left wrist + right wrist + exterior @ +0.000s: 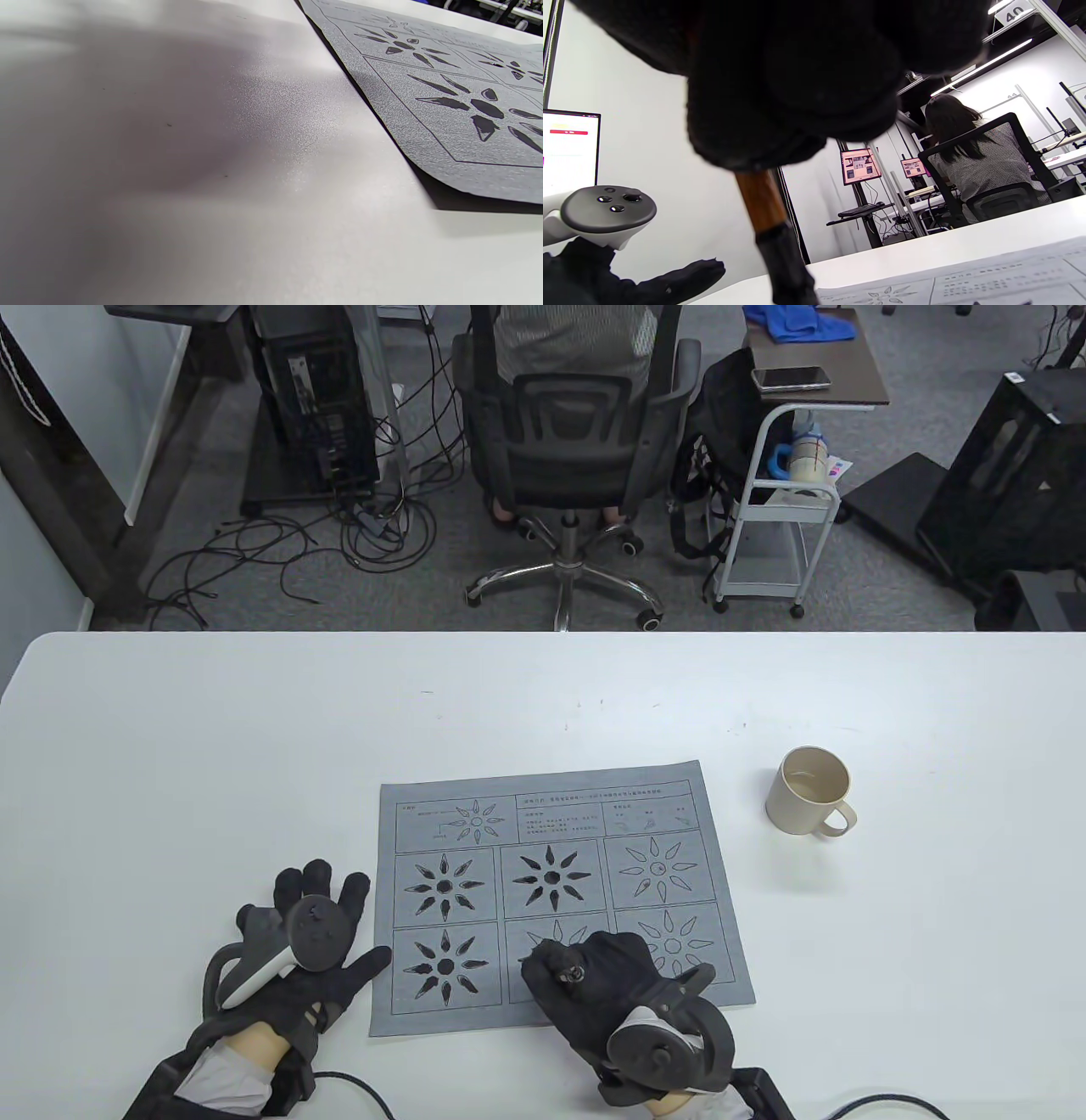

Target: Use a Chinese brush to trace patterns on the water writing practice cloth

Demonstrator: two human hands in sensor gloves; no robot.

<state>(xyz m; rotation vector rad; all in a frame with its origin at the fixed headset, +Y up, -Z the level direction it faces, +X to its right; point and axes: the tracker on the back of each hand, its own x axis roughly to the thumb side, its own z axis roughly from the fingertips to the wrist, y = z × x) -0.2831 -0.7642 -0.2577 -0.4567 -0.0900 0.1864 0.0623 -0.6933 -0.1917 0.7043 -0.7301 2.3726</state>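
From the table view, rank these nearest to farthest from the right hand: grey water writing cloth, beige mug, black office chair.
1. Grey water writing cloth: directly under the right hand.
2. Beige mug: on the table, up and to the right.
3. Black office chair: beyond the table's far edge.

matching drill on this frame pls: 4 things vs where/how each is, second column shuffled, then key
Things
1. beige ceramic mug
2. grey water-writing cloth with printed flower patterns
3. left hand in black sensor glove
4. brown-handled Chinese brush with dark tip

Places or states
A. lies flat on the white table, fingers spread, just off the cloth's left edge
B. held in the right hand, over the cloth's lower middle panel
C. stands upright to the right of the cloth, apart from it
D. spread flat near the table's front; three flowers filled in dark

Pairs: 1-C, 2-D, 3-A, 4-B
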